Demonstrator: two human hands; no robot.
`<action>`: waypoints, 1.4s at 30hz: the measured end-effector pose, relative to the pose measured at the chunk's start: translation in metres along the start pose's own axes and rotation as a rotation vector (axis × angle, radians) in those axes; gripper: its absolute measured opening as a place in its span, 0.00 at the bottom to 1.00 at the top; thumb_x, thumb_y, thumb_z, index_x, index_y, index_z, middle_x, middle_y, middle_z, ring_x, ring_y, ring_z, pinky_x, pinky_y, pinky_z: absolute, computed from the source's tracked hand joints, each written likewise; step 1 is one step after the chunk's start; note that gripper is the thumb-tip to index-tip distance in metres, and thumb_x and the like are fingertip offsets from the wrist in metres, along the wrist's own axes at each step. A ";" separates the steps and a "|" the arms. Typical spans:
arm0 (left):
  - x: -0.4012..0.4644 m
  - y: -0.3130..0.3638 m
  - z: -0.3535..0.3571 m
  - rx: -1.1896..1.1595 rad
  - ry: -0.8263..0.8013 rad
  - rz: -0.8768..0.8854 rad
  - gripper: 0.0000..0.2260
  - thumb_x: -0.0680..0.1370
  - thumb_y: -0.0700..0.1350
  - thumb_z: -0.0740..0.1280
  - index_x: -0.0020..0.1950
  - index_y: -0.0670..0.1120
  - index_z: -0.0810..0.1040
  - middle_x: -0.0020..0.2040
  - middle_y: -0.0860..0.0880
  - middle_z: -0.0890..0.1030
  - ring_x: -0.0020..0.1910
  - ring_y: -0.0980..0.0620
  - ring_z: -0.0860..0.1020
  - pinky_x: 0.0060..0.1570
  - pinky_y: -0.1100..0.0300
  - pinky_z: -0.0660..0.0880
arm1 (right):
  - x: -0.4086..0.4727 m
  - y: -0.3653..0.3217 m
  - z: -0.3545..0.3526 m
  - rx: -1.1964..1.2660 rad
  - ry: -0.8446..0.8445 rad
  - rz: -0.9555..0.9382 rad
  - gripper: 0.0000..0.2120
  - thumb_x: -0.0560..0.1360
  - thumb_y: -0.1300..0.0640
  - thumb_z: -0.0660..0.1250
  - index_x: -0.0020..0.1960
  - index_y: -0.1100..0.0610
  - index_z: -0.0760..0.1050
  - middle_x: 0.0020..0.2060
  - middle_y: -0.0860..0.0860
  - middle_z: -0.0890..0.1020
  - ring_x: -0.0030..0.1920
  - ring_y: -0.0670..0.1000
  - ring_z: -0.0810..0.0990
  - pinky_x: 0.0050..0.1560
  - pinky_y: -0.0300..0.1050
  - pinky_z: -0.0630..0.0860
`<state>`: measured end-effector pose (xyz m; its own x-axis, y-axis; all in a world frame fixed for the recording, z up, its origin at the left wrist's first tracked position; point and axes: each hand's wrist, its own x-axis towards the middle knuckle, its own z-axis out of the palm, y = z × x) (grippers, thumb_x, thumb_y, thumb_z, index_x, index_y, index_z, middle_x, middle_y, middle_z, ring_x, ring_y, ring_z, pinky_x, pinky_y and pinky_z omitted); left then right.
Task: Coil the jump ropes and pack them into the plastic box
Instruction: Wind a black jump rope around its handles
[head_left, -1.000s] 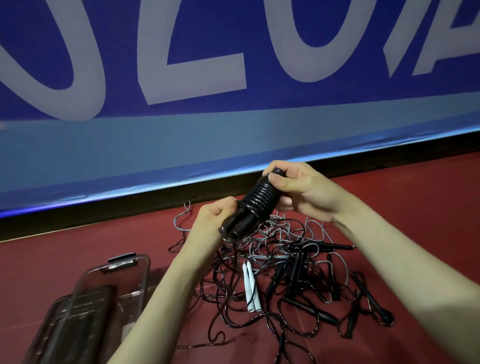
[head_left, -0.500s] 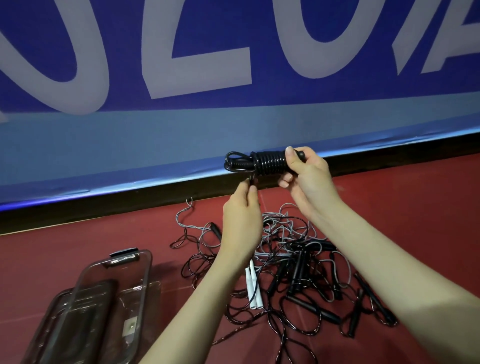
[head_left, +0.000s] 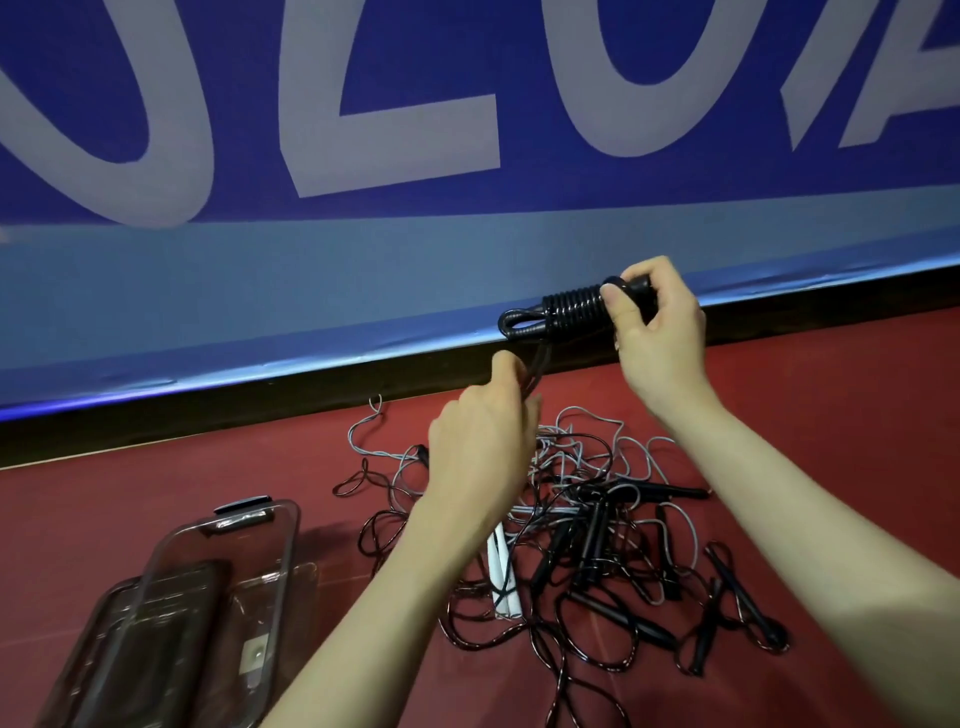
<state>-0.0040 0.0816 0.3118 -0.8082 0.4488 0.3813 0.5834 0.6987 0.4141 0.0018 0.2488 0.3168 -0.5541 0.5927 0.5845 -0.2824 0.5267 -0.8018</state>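
I have my right hand gripping the black rope bundle by its handle end, up in front of the blue banner, so the wound turns stay tight and can't slip off. My left hand pinches the loose tail hanging below the loop, probably to pull it snug and lock the coil. The remaining ropes lie tangled on the red floor beneath. The plastic box waits open at the lower left, near the pile, within easy reach for dropping in this 1 bundle.
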 end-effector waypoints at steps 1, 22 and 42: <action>0.001 -0.001 -0.003 0.026 0.028 0.002 0.12 0.82 0.53 0.58 0.60 0.47 0.70 0.48 0.46 0.82 0.47 0.39 0.78 0.40 0.53 0.69 | 0.000 -0.001 -0.001 -0.040 -0.021 -0.025 0.06 0.77 0.58 0.66 0.44 0.53 0.69 0.32 0.44 0.73 0.33 0.44 0.71 0.37 0.39 0.68; 0.013 -0.034 -0.019 -0.418 0.171 -0.025 0.02 0.73 0.43 0.73 0.41 0.47 0.84 0.36 0.57 0.82 0.38 0.56 0.78 0.40 0.69 0.69 | 0.011 -0.028 -0.019 -0.059 -0.759 -0.029 0.04 0.77 0.62 0.68 0.45 0.61 0.74 0.34 0.48 0.73 0.33 0.42 0.71 0.36 0.33 0.70; 0.007 -0.026 0.006 -1.396 0.012 -0.258 0.06 0.76 0.36 0.57 0.46 0.45 0.71 0.32 0.51 0.71 0.24 0.58 0.63 0.25 0.67 0.61 | -0.004 -0.029 0.001 0.702 -0.602 0.503 0.06 0.78 0.63 0.61 0.42 0.60 0.68 0.32 0.52 0.72 0.24 0.45 0.65 0.26 0.38 0.64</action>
<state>-0.0252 0.0703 0.2985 -0.9059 0.3858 0.1748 0.0270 -0.3592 0.9329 0.0115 0.2312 0.3377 -0.9767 0.1428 0.1605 -0.1955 -0.2810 -0.9396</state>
